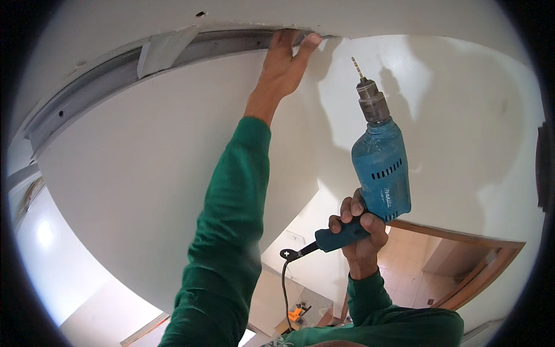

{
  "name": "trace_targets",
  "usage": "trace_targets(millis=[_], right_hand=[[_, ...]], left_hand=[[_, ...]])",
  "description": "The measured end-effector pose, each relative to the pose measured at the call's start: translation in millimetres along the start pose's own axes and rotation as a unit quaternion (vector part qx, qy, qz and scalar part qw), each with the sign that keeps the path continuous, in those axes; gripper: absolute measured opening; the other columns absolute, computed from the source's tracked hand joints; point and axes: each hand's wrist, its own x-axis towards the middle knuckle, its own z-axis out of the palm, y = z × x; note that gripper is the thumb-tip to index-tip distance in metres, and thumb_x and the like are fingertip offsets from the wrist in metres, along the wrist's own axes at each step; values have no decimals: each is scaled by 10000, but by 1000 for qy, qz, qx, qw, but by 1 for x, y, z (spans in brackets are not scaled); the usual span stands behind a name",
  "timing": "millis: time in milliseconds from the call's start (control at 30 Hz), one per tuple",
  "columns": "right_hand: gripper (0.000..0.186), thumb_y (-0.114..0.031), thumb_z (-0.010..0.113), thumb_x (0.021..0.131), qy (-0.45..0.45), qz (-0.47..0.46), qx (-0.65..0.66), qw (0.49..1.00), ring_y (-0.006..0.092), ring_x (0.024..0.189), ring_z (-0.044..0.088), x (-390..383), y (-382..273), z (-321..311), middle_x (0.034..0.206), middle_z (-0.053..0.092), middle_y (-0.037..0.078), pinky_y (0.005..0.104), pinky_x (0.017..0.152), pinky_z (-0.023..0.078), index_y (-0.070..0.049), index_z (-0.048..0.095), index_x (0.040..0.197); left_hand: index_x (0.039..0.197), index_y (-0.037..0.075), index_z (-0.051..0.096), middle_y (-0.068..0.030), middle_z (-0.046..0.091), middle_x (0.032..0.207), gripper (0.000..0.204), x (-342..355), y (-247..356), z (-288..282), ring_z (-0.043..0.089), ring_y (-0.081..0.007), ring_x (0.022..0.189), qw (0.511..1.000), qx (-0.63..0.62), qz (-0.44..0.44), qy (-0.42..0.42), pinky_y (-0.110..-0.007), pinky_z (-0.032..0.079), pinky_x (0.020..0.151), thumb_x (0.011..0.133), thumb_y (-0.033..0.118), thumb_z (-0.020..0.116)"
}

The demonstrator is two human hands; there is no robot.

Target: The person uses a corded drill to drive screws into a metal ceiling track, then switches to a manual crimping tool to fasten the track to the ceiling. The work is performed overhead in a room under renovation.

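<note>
My right hand (364,231) is wrapped round the grip of a blue corded power drill (381,168). The drill points upward, and a gold-coloured twist bit (357,68) sits in its metal chuck. The bit's tip is apart from the ceiling and the wall. My left arm reaches up to a long grey metal channel (231,43) along the top of the white wall. There my left hand (283,66) holds the channel near its right end, the thumb spread to the right; the fingertips are partly hidden.
A pale strip (165,52) crosses the channel on the left. The drill's black cord (284,289) hangs down from the grip. Below on the right is a wooden-framed opening (485,260). An orange tool (298,313) lies far below, and a dark hole (201,14) shows in the ceiling.
</note>
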Motion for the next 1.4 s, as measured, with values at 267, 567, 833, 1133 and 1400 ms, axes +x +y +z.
trace_targets(millis=[267,567,833,1133,1400], right_hand=[[479,-91,721,900,-57,6,27,998,198,908,720,6,-7,-17,919,654,53,444,706,649,-4,498,1315],[300,-52,698,897,-110,61,98,987,215,931,724,13,1,-31,941,678,86,433,736,645,2,601,1176],[236,-53,730,897,-103,108,96,984,253,925,742,-2,-8,-20,973,714,116,436,769,647,-11,662,1119],[164,-70,718,943,-131,97,96,982,237,874,763,10,20,-2,958,745,126,431,829,638,-29,702,1101],[184,-41,728,950,-145,67,94,983,239,895,770,9,26,5,967,754,112,415,838,639,-19,702,1131]], left_hand=[[1332,35,676,-161,682,1205,448,-89,55,-76,639,-204,1157,982,96,54,153,-342,531,961,1050,383,695],[1436,21,588,-206,636,1398,697,-58,95,-109,585,-327,1379,962,101,114,225,-499,475,1174,987,537,725],[1405,-57,565,-189,628,1364,767,-44,110,-98,588,-269,1327,989,57,87,102,-422,494,1101,852,322,938],[1146,9,600,-128,715,1110,631,-17,82,-61,704,-232,1034,970,-4,146,193,-385,515,1020,798,380,973],[1152,57,589,-76,725,1087,627,-3,61,-42,710,-200,997,923,-10,258,284,-358,532,978,769,366,978]])
